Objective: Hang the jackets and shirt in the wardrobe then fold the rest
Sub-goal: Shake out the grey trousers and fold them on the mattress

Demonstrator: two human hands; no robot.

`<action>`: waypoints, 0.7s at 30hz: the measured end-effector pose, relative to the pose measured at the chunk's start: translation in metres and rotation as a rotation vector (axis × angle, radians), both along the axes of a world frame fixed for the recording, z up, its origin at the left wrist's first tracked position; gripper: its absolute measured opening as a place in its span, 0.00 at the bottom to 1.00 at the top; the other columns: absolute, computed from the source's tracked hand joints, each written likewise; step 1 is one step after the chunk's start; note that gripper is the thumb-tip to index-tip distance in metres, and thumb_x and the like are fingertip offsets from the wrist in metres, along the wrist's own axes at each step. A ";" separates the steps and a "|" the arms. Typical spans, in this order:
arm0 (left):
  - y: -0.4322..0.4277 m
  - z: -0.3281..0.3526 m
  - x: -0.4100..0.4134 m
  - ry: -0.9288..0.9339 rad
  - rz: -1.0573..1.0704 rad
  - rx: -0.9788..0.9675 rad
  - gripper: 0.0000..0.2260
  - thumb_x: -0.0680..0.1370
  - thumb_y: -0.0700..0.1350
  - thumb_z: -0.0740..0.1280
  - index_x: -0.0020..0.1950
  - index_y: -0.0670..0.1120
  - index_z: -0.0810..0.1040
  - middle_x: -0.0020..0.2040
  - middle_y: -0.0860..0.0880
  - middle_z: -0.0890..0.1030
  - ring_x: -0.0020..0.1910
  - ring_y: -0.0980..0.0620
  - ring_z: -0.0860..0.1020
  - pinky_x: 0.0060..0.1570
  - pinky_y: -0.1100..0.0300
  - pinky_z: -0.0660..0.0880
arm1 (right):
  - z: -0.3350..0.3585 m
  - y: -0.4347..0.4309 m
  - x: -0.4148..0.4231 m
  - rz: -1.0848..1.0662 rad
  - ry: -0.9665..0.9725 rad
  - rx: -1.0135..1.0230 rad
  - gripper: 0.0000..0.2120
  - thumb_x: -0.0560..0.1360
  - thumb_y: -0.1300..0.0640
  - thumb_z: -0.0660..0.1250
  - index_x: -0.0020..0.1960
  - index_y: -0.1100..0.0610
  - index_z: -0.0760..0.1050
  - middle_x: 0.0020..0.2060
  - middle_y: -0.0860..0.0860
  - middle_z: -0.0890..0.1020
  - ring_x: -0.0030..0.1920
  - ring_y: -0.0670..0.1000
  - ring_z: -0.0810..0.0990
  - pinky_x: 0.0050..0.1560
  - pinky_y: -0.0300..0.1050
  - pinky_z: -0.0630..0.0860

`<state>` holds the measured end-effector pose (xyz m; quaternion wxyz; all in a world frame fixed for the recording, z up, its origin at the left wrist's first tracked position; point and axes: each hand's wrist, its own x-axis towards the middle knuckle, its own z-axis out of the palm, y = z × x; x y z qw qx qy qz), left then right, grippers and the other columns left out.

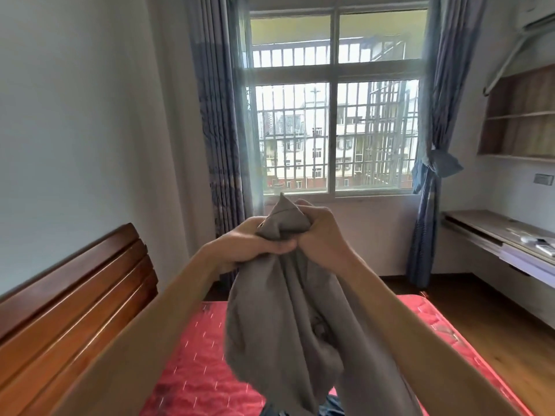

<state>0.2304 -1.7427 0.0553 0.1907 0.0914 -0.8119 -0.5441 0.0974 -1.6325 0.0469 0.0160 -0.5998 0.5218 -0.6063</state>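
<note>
Both hands, left and right, have their fingers curled tight round a bunched grey garment held up over the red mattress. Wooden headboard on the left, barred window ahead, desk along the right wall.

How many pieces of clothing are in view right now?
2. A grey garment bunched in the left hand and right hand above the mattress; a dark blue one at the bottom edge. Others may lie out of frame.
</note>
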 end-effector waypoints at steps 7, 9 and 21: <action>-0.015 -0.006 -0.013 0.085 0.126 -0.261 0.08 0.70 0.33 0.77 0.48 0.36 0.85 0.43 0.48 0.86 0.44 0.54 0.83 0.46 0.60 0.78 | -0.016 0.033 -0.063 0.226 -0.289 0.253 0.22 0.75 0.37 0.65 0.59 0.51 0.83 0.58 0.53 0.84 0.62 0.52 0.80 0.64 0.51 0.74; -0.017 -0.004 -0.012 0.189 0.161 -0.277 0.09 0.70 0.31 0.76 0.49 0.34 0.84 0.45 0.43 0.86 0.45 0.54 0.83 0.47 0.60 0.78 | -0.036 0.037 -0.085 0.101 -0.310 0.418 0.32 0.69 0.26 0.61 0.61 0.45 0.82 0.61 0.47 0.83 0.63 0.46 0.79 0.64 0.50 0.70; -0.016 0.018 0.016 0.231 0.064 -0.499 0.09 0.69 0.39 0.78 0.47 0.49 0.87 0.49 0.45 0.87 0.51 0.44 0.84 0.58 0.53 0.79 | -0.103 -0.002 -0.054 0.416 -0.692 0.700 0.15 0.80 0.62 0.63 0.40 0.56 0.85 0.35 0.49 0.84 0.33 0.45 0.82 0.36 0.37 0.78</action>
